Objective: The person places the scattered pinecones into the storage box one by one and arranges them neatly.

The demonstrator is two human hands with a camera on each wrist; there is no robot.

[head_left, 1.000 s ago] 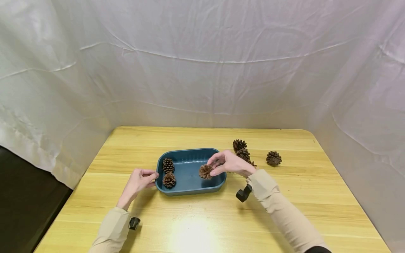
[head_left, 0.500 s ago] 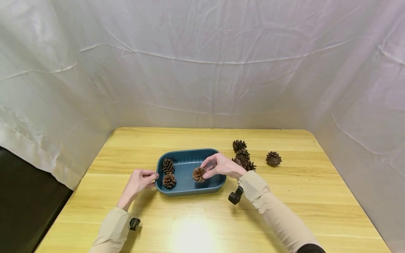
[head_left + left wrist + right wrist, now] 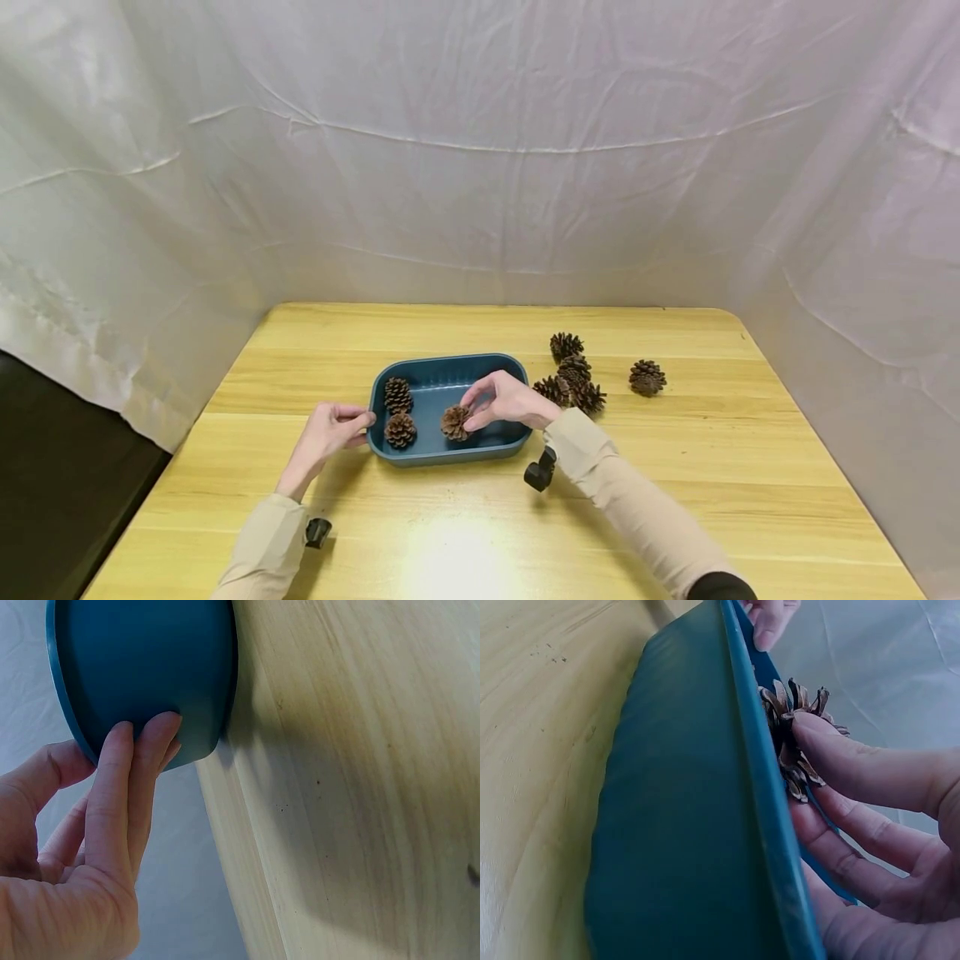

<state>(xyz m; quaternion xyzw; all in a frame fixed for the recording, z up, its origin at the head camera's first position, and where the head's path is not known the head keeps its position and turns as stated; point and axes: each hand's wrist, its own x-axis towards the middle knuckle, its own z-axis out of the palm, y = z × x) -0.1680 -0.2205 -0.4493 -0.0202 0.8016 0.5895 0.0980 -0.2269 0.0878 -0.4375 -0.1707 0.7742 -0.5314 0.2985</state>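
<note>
A dark teal oblong tray (image 3: 450, 457) lies on the table, with two pine cones (image 3: 400, 429) side by side at its left end. My left hand (image 3: 330, 433) pinches the tray's left end, the thumb over the rim and the fingers against the outer wall, as the left wrist view (image 3: 97, 825) shows. Over the tray's middle my right hand (image 3: 510, 402) holds a pine cone (image 3: 454, 423) between thumb and fingers. In the right wrist view that pine cone (image 3: 793, 727) sits just past the tray's near rim. Whether it touches the tray floor I cannot tell.
Several pine cones (image 3: 574, 372) are clustered on the table just right of the tray. Another pine cone (image 3: 647, 377) lies apart, farther right. The wooden table (image 3: 720, 467) is bordered at the back and sides by pale cloth (image 3: 480, 208).
My right hand has moved left and slightly down with its pine cone, from the tray's right part toward its middle. More of the clustered cones shows now. My left hand has stayed put.
</note>
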